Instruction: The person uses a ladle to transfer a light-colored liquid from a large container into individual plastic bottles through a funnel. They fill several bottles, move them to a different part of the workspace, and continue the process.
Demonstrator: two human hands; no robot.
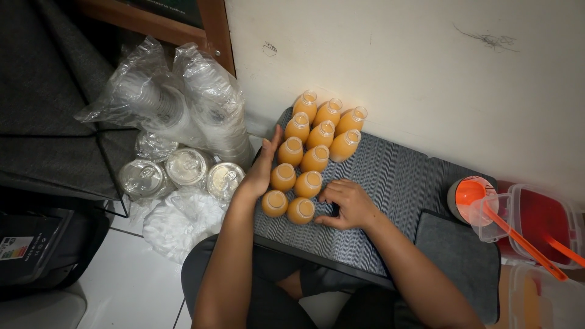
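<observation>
Several small open bottles of orange juice (pixel 309 156) stand in tight rows on a dark ribbed mat (pixel 393 183) against the cream wall. My left hand (pixel 263 164) lies flat against the left side of the group, fingers straight, touching the bottles there. My right hand (pixel 346 204) rests on the mat at the right of the nearest bottles (pixel 300 210), fingers curled toward them. Neither hand holds a bottle.
Clear plastic bags of stacked lids or cups (pixel 183 100) lie to the left, with three round foil-topped containers (pixel 183 167) below them. At the right, an orange ladle (pixel 481 198) rests in a clear jug beside a red-filled plastic tub (pixel 539 219). A dark cloth (pixel 457 256) covers the mat's right part.
</observation>
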